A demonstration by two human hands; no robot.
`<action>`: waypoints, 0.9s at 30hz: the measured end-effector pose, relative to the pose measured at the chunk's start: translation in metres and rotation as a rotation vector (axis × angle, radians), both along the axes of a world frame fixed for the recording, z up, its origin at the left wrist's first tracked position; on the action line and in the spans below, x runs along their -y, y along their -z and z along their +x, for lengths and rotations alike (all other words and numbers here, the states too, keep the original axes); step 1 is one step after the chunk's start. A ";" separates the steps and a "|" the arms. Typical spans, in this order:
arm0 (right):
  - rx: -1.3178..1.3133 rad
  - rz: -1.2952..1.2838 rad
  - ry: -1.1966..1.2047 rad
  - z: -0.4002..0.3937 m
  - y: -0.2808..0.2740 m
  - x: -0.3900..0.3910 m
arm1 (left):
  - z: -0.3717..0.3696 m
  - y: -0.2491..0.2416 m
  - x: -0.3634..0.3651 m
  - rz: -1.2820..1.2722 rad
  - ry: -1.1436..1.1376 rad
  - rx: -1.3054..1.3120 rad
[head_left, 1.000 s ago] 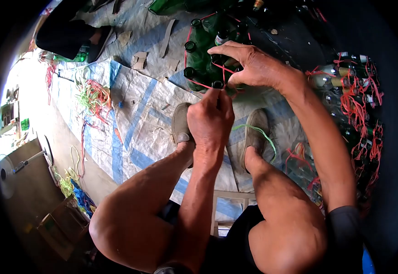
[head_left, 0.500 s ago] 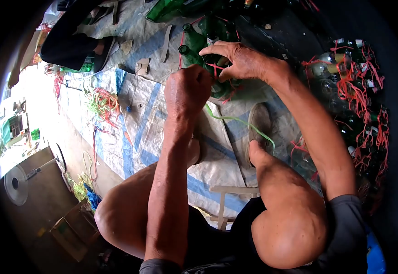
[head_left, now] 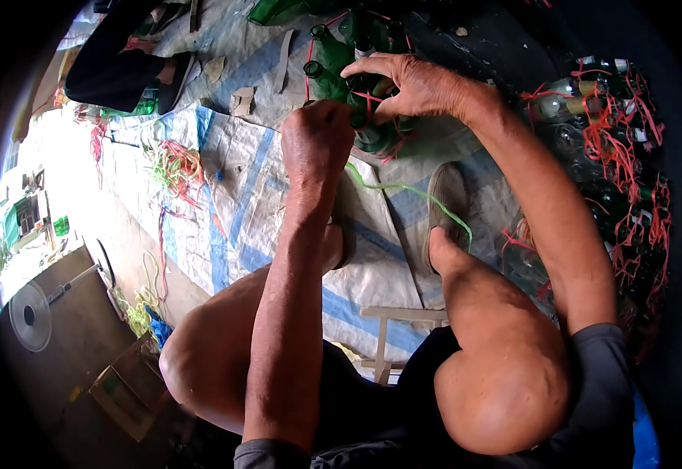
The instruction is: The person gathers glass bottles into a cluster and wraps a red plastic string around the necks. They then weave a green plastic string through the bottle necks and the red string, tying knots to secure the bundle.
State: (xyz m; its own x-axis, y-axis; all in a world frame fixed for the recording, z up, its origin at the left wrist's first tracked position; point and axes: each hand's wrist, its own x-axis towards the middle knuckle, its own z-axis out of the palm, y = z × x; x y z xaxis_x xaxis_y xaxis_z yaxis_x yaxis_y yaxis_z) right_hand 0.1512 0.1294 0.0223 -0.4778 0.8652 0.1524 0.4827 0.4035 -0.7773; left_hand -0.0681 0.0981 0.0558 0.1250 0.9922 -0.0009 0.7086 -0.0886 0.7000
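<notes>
Green glass bottles (head_left: 329, 51) stand in a bundle on the floor, with red string around them. My left hand (head_left: 317, 137) is closed in a fist at the near left side of the bundle. A green plastic string (head_left: 403, 186) runs from beneath this fist toward my foot; the fingers' grip on it is partly hidden. Over the bundle's right side, my right hand (head_left: 419, 84) is open, thumb and fingers apart and curved above the bottle tops. A strand of red string (head_left: 368, 97) crosses between the two hands.
Tied bottles with red string (head_left: 611, 148) lie along the right. Tangled string (head_left: 175, 166) rests on the white and blue sheet (head_left: 259, 187). Another person's leg (head_left: 114, 78) is at upper left. A fan (head_left: 31, 315) and a cardboard box (head_left: 126, 399) are at lower left.
Both hands and the bottles appear slightly higher in the view. My left fist has shifted a little to the left, and the green string has moved with it. The right hand keeps its spread shape.
</notes>
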 end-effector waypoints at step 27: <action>-0.016 -0.139 -0.028 -0.003 -0.006 0.000 | 0.001 0.031 0.032 -0.055 -0.126 0.278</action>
State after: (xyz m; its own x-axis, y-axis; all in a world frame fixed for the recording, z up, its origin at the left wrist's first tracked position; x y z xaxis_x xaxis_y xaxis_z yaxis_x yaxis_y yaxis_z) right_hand 0.1478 0.1296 0.0285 -0.5004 0.8649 0.0397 0.4602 0.3046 -0.8339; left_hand -0.0669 0.0665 0.0251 0.0043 0.9993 -0.0384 0.4925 0.0313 0.8697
